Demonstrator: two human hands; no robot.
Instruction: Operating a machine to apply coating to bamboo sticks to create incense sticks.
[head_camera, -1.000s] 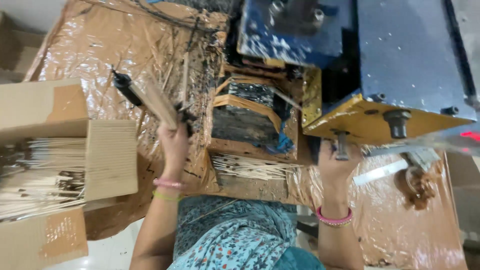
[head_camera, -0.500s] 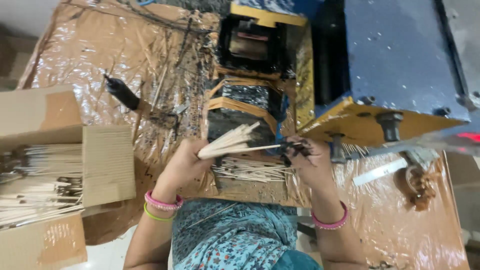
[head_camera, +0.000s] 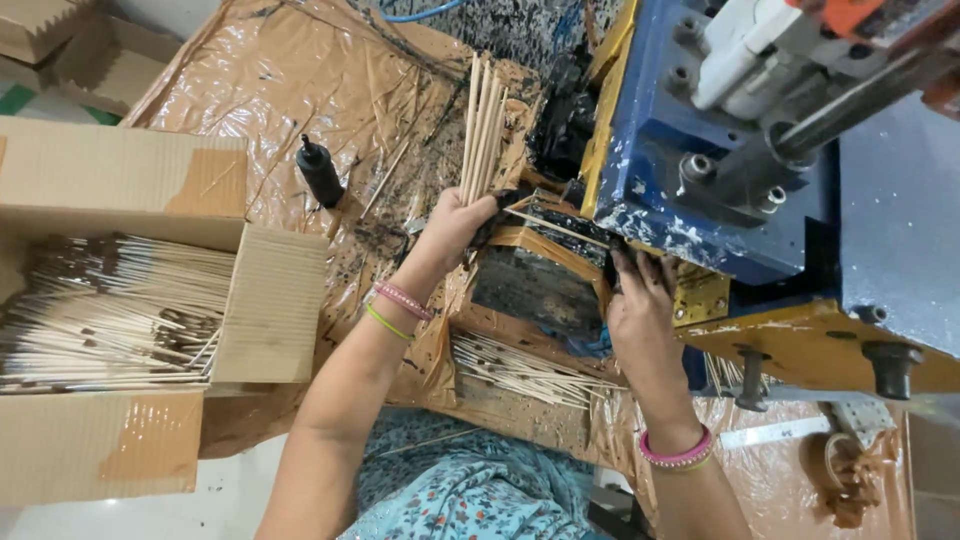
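Head view is showing the left hand (head_camera: 455, 222) closing its grip around a bundle of thin sticks (head_camera: 482, 125), which is standing upright and fanning a little at the top, over the brown plastic sheet (head_camera: 250, 90) that is covering the table. The right hand (head_camera: 640, 305) is lying flat with fingers spread against the black-stained feeder (head_camera: 540, 285) at the foot of the blue machine (head_camera: 680, 170); its grip is holding nothing that I can make out, only pressing there.

Risks, as I am judging them: the bundle is being held low, near its dark ends, so the loose tops may be splaying and a stick or two may be slipping out onto the sheet. The right fingertips are sitting just beside the machine's metal edge, so a pinch is possible if any part is moving. Black residue is coating the feeder and both hands, which may be making the hold slippery. A small black bottle (head_camera: 320, 172) is standing near the left forearm and could be knocked over. More sticks are lying in the cardboard box (head_camera: 260, 300) and in a loose pile (head_camera: 520, 368) between the arms.
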